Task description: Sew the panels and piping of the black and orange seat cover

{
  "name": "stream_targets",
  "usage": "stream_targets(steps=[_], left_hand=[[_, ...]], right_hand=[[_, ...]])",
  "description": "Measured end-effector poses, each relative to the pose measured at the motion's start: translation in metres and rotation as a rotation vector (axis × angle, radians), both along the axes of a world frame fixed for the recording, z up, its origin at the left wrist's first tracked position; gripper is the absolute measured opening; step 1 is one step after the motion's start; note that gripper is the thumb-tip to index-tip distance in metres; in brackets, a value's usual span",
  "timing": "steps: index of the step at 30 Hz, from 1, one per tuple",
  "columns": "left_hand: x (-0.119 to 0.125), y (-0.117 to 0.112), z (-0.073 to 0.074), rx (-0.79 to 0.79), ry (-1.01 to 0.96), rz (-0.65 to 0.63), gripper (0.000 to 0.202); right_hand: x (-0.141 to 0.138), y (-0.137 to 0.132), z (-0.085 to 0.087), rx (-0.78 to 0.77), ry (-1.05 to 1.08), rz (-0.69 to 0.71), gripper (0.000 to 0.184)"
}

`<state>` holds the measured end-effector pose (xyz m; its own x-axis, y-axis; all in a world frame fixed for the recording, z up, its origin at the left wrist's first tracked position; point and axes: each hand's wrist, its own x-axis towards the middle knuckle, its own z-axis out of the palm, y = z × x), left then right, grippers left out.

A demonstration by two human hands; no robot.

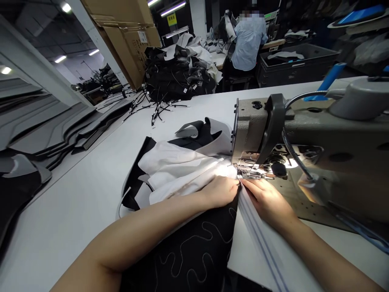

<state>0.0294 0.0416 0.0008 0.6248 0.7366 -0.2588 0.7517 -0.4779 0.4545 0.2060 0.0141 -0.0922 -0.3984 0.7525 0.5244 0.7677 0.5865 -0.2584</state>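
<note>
Close in front of the needle area of a sewing machine (252, 129), my left hand (221, 191) is closed on the edge of a black fabric piece (197, 247) with wavy stitching. White fabric (179, 166) bunches beyond that hand, up to the lit presser foot (251, 173). My right hand (267, 198) pinches a pale strip with blue lines (258, 233) at the fabric's edge, just right of my left fingertips. From there the strip runs down toward me. The fingertips of both hands are partly hidden where they meet the material.
Stacked grey and black panels (45, 121) lie along the left. Black cables (156, 107) and a heap of fabric pieces (182, 69) sit at the back, near a cardboard box (124, 36). A seated person (247, 42) is beyond, beside a dark bin (298, 65).
</note>
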Motion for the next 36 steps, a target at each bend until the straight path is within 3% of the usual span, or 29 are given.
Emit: stream_targets(steps=[7,12,20,23,25,27,29,31,33,36], left_hand=[[-0.01,-0.013,0.019,-0.104,0.215,0.031,0.038],[-0.008,-0.015,0.012,-0.064,0.183,0.009,0.034],[0.004,0.005,0.002,0.077,0.169,-0.035,0.032],[-0.007,0.01,0.016,0.045,0.16,-0.039,0.03],[-0.02,0.011,0.037,-0.1,0.233,-0.057,0.037],[-0.031,0.008,0.064,-0.24,0.333,-0.087,0.039],[-0.034,0.002,0.09,-0.27,0.392,-0.092,0.027],[-0.025,-0.006,0.105,-0.221,0.431,-0.08,0.02],[-0.009,-0.013,0.105,-0.16,0.5,-0.102,0.016],[0.014,-0.017,0.084,-0.091,0.563,-0.157,0.02]], right_hand=[[0.003,0.003,-0.006,0.004,0.018,-0.074,0.028],[-0.003,0.002,-0.002,-0.007,0.044,-0.035,0.027],[0.0,0.003,0.008,-0.02,0.161,-0.028,0.025],[0.002,-0.007,0.02,0.006,0.326,0.117,0.019],[-0.003,-0.016,0.029,-0.008,0.347,0.343,0.016],[-0.015,-0.026,0.034,-0.083,0.244,0.48,0.016],[-0.028,-0.034,0.037,-0.182,0.135,0.482,0.017],[-0.038,-0.04,0.039,-0.238,0.082,0.474,0.018],[-0.039,-0.042,0.04,-0.257,0.081,0.534,0.02],[-0.027,-0.04,0.039,-0.254,0.172,0.578,0.02]])
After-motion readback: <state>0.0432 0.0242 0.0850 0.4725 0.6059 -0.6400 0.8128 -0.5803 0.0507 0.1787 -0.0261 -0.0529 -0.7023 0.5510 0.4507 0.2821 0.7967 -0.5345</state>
